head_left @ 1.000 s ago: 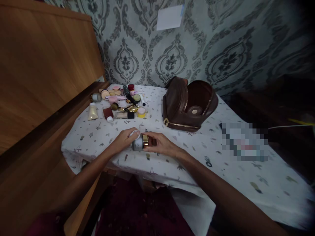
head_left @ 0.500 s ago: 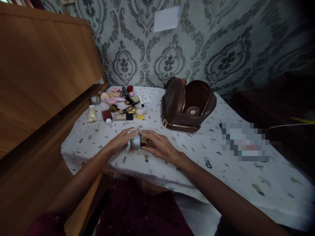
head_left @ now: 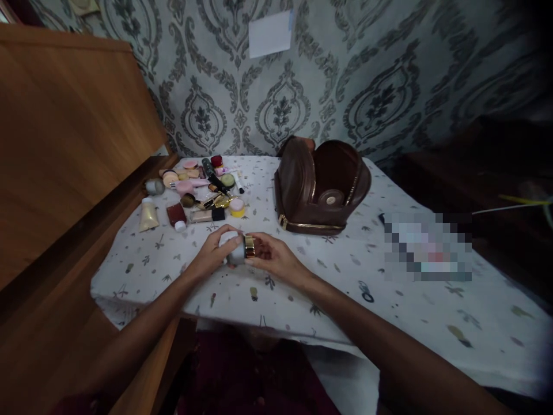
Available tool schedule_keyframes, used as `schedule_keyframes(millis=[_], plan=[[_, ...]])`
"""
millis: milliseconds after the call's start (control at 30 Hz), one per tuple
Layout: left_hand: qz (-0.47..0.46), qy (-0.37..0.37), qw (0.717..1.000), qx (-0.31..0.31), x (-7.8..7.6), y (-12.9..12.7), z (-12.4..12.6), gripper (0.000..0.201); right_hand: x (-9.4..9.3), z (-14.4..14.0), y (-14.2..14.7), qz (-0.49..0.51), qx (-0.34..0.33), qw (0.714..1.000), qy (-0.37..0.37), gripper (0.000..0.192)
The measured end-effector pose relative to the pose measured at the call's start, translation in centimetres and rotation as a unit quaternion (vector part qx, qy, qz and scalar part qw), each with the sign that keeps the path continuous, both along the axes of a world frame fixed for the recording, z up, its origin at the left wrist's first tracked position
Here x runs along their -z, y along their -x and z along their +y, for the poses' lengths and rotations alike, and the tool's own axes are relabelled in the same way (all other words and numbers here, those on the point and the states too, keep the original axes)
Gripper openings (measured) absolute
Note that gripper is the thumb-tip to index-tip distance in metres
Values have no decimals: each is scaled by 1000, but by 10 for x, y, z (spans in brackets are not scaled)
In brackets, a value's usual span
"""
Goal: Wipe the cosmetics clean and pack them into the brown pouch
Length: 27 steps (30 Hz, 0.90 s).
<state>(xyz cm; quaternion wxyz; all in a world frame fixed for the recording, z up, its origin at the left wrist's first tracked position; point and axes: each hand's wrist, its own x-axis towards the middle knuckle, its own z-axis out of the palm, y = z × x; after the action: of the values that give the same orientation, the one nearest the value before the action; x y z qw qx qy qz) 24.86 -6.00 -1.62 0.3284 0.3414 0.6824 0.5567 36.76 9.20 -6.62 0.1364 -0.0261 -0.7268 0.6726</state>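
While the left hand (head_left: 215,252) cups a small white jar (head_left: 237,251) with a white pad against it, the right hand (head_left: 272,257) pinches its gold band, both above the table's (head_left: 389,300) near edge. Scattered cosmetics (head_left: 194,187) crowd the far left corner; an open brown bag (head_left: 322,185) stands mid-table.

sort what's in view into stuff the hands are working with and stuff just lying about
In hand:
- small jar with gold band, held on its side between left hand and right hand
- white wipe under the left fingers

Lying about:
- brown bag, unzipped
- heap of cosmetics
- paper on the wall
- tablecloth
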Motion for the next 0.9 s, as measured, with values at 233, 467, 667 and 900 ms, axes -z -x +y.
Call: schedule_keyframes(millis=[233, 467, 667, 900], plan=[[13, 2, 1000, 6, -2, 9, 13, 34, 2, 1, -7, 60, 45, 993, -89, 60], [-127, 1, 992, 13, 7, 12, 20, 41, -5, 4, -13, 161, 65, 941, -292, 53], [-151, -9, 988, -21, 11, 9, 21, 47, -6, 3, -11, 145, 46, 955, -255, 56], [-177, -32, 981, -69, 13, 9, 22, 52, -11, -4, -7, 53, 10, 998, 33, 59]])
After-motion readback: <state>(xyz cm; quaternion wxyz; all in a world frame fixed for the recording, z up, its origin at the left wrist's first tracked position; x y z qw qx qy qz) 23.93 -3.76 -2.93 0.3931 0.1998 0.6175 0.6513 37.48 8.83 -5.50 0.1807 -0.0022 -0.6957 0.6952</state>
